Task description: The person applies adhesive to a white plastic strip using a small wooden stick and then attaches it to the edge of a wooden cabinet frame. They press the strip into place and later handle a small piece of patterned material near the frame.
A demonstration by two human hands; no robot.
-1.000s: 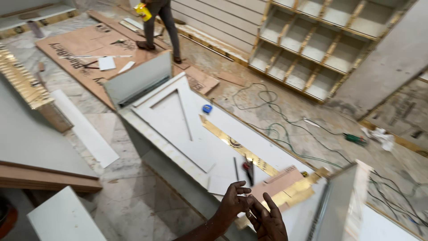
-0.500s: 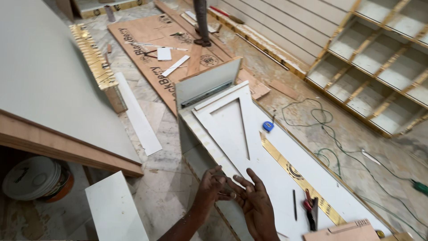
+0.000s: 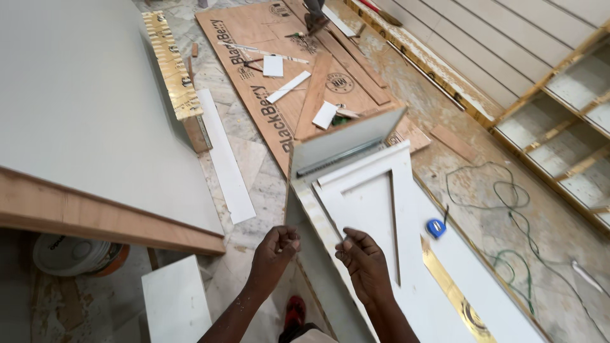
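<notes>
A long white panel [image 3: 375, 209] with raised strips forming a triangle lies in front of me, and a short white board [image 3: 346, 143] stands upright at its far end. My left hand [image 3: 274, 251] hovers beside the panel's left edge, fingers curled into a loose fist; nothing is visible in it. My right hand [image 3: 362, 260] is over the panel's near part, fingers bent down with their tips at the surface and nothing visibly held. The hands are a hand's width apart. A blue tape measure [image 3: 436, 228] lies on the panel to the right, next to a gold strip [image 3: 452, 293].
A large white board [image 3: 82, 121] on a wooden frame fills the left. Under it are a white bucket [image 3: 68, 254] and a small white board [image 3: 176, 303]. A plywood sheet [image 3: 254, 76] with offcuts lies beyond, another person's feet [image 3: 314, 16] on it. Green cable [image 3: 505, 190] and wooden shelving [image 3: 565, 127] are on the right.
My hands were pressed together over the panel; now they are apart at its near left edge. The view has swung left and closer to the panel's triangle end.
</notes>
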